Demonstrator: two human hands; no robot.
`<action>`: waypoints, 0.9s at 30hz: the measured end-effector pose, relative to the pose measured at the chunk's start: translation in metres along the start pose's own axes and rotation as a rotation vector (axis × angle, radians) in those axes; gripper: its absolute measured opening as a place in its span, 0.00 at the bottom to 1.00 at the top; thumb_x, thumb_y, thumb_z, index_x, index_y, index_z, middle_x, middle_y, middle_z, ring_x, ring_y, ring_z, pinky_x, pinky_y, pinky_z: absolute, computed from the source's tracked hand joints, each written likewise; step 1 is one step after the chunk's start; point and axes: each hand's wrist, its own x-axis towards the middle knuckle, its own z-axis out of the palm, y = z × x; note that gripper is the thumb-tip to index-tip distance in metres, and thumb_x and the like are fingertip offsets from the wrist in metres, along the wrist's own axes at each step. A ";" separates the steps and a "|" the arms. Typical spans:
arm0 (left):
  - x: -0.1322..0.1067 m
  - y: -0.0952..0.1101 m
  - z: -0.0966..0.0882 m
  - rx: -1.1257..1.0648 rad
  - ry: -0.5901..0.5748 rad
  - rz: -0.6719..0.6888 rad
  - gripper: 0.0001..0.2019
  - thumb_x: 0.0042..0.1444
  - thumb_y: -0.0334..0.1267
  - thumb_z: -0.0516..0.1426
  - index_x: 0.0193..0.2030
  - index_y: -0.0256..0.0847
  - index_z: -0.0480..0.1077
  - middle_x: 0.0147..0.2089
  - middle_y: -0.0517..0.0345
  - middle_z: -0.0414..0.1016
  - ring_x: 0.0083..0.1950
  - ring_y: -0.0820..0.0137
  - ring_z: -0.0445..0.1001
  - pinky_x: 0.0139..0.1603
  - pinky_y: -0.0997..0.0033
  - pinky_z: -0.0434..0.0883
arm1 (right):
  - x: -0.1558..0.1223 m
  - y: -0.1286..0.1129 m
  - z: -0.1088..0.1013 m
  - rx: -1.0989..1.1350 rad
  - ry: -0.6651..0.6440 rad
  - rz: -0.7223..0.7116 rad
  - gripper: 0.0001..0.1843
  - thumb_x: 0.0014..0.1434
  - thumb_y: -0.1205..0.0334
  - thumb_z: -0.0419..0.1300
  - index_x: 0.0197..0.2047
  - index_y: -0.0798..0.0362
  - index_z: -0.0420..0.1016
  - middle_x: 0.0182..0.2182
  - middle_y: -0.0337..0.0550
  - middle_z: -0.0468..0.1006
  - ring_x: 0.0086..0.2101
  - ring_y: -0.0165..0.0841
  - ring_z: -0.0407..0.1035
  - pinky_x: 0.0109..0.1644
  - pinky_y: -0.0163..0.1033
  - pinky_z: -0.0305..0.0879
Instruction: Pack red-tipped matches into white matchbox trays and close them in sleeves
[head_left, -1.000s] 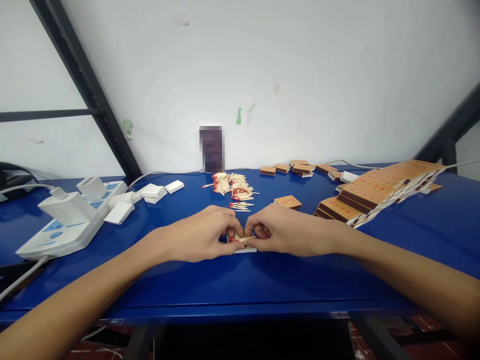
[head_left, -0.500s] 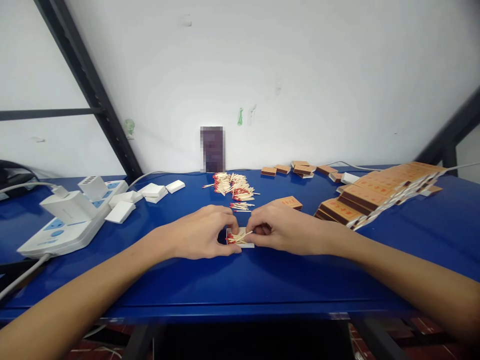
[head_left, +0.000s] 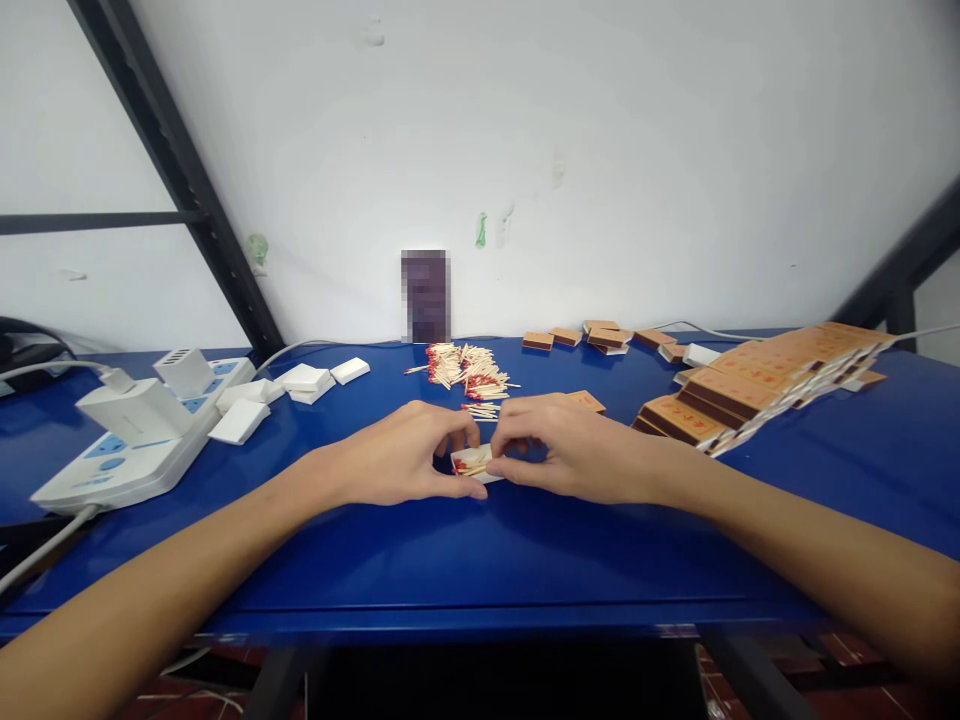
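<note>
A small white matchbox tray (head_left: 475,463) filled with red-tipped matches sits between my two hands on the blue table (head_left: 480,560). My left hand (head_left: 401,458) pinches the tray's left end with thumb and fingers. My right hand (head_left: 559,448) grips its right end, fingers curled. Just behind the hands lies a loose pile of matches (head_left: 469,372). A brown matchbox sleeve (head_left: 587,401) peeks out behind my right hand.
White empty trays (head_left: 304,383) and a white power strip (head_left: 131,435) with plugged-in chargers lie at the left. A long row of brown matchboxes (head_left: 757,383) fills the right, with more sleeves (head_left: 592,338) near the wall. A black frame strut (head_left: 180,180) slants at the back left.
Both hands have drawn slightly up and away from the table edge with the tray. The stray matches sticking out over the tray now lie inside it.
</note>
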 end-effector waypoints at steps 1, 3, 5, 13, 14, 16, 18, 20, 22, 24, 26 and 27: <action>0.000 0.000 0.000 -0.022 0.001 0.008 0.19 0.54 0.55 0.60 0.39 0.40 0.69 0.29 0.65 0.69 0.29 0.73 0.66 0.30 0.73 0.60 | -0.001 0.000 0.000 -0.006 0.031 -0.002 0.15 0.63 0.49 0.56 0.36 0.53 0.73 0.33 0.41 0.74 0.32 0.32 0.65 0.35 0.37 0.56; 0.001 -0.001 0.000 -0.037 0.013 0.033 0.19 0.53 0.55 0.61 0.40 0.40 0.68 0.29 0.65 0.68 0.28 0.74 0.65 0.29 0.73 0.59 | -0.001 0.002 0.000 0.015 0.023 0.002 0.14 0.59 0.49 0.60 0.38 0.52 0.70 0.35 0.40 0.73 0.32 0.32 0.64 0.35 0.37 0.56; 0.001 -0.002 0.001 -0.027 0.028 0.053 0.20 0.53 0.55 0.61 0.38 0.40 0.66 0.29 0.65 0.67 0.28 0.74 0.64 0.29 0.73 0.59 | -0.001 0.003 0.001 0.059 -0.027 0.007 0.13 0.58 0.51 0.61 0.38 0.51 0.67 0.34 0.39 0.72 0.31 0.31 0.63 0.34 0.36 0.56; -0.001 -0.013 -0.007 0.079 0.099 0.079 0.14 0.63 0.49 0.51 0.40 0.39 0.65 0.35 0.60 0.69 0.33 0.71 0.65 0.36 0.71 0.62 | -0.001 0.006 0.003 0.098 -0.080 0.037 0.11 0.57 0.55 0.61 0.38 0.50 0.65 0.34 0.38 0.72 0.31 0.31 0.63 0.33 0.36 0.56; -0.002 -0.016 -0.008 0.096 0.107 0.093 0.13 0.64 0.47 0.50 0.40 0.39 0.65 0.35 0.59 0.69 0.34 0.71 0.65 0.37 0.70 0.62 | -0.001 0.006 0.003 0.101 -0.084 0.035 0.11 0.57 0.55 0.61 0.38 0.50 0.65 0.35 0.38 0.72 0.32 0.32 0.63 0.34 0.36 0.56; -0.003 -0.020 -0.011 0.125 0.100 0.115 0.13 0.65 0.46 0.48 0.39 0.38 0.65 0.36 0.58 0.69 0.36 0.70 0.65 0.39 0.69 0.61 | -0.001 0.006 0.003 0.104 -0.075 0.043 0.11 0.57 0.55 0.61 0.37 0.50 0.65 0.34 0.38 0.72 0.32 0.32 0.63 0.35 0.36 0.56; -0.004 -0.023 -0.011 0.149 0.072 0.124 0.14 0.65 0.48 0.48 0.39 0.39 0.66 0.36 0.58 0.69 0.36 0.69 0.65 0.40 0.68 0.61 | -0.001 0.007 0.003 0.107 -0.072 0.052 0.12 0.58 0.53 0.61 0.36 0.50 0.65 0.34 0.38 0.71 0.32 0.32 0.63 0.35 0.36 0.56; -0.004 -0.022 -0.010 0.165 0.031 0.125 0.16 0.66 0.49 0.47 0.39 0.39 0.66 0.36 0.58 0.69 0.36 0.69 0.65 0.40 0.67 0.61 | -0.001 0.008 0.004 0.112 -0.090 0.048 0.13 0.57 0.51 0.62 0.36 0.50 0.65 0.34 0.38 0.72 0.32 0.32 0.63 0.35 0.36 0.56; -0.004 -0.021 -0.007 0.172 -0.007 0.120 0.16 0.66 0.50 0.47 0.39 0.39 0.66 0.35 0.58 0.69 0.35 0.69 0.64 0.40 0.66 0.60 | -0.001 0.008 0.004 0.121 -0.100 0.041 0.14 0.56 0.50 0.62 0.37 0.50 0.66 0.35 0.38 0.72 0.33 0.32 0.63 0.35 0.36 0.57; -0.003 -0.019 -0.004 0.167 -0.026 0.117 0.17 0.66 0.51 0.47 0.38 0.40 0.65 0.34 0.59 0.68 0.34 0.69 0.64 0.40 0.66 0.60 | -0.001 0.008 0.003 0.137 -0.104 0.035 0.14 0.56 0.50 0.63 0.37 0.50 0.66 0.35 0.38 0.72 0.33 0.32 0.63 0.35 0.36 0.57; -0.002 -0.018 -0.002 0.155 -0.031 0.115 0.18 0.66 0.52 0.46 0.36 0.40 0.64 0.33 0.59 0.68 0.33 0.69 0.63 0.40 0.66 0.61 | -0.001 0.008 0.002 0.165 -0.110 0.024 0.14 0.57 0.50 0.62 0.37 0.50 0.66 0.35 0.38 0.72 0.33 0.32 0.63 0.36 0.37 0.58; -0.002 -0.018 -0.001 0.150 -0.032 0.111 0.19 0.66 0.53 0.46 0.35 0.40 0.63 0.33 0.59 0.67 0.33 0.69 0.63 0.40 0.67 0.61 | -0.002 0.008 0.001 0.183 -0.118 0.015 0.12 0.58 0.51 0.60 0.38 0.50 0.67 0.35 0.39 0.72 0.34 0.32 0.63 0.37 0.37 0.59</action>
